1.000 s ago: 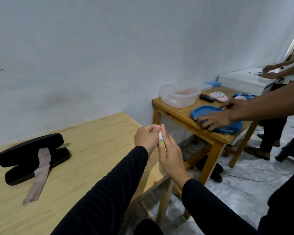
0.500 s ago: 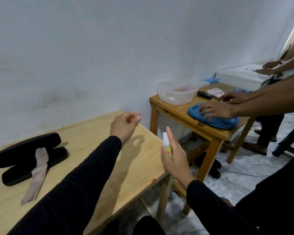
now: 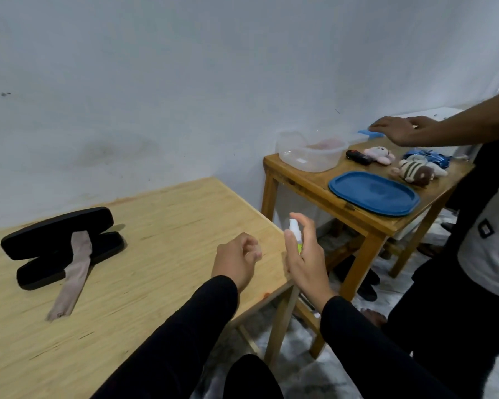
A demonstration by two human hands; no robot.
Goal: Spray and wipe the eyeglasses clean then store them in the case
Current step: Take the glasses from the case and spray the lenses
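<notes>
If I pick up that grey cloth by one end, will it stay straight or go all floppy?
Probably floppy: the cloth already bends over the edge of the open black case and lies flat on the table. It looks thin, so likely light. It should not roll.

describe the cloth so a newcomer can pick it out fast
Start at the big light wooden table by the wall, then find the open black case at its left. The cloth is the grey-beige strip draped over the case and trailing onto the table, the only soft, pale thing there.
</notes>
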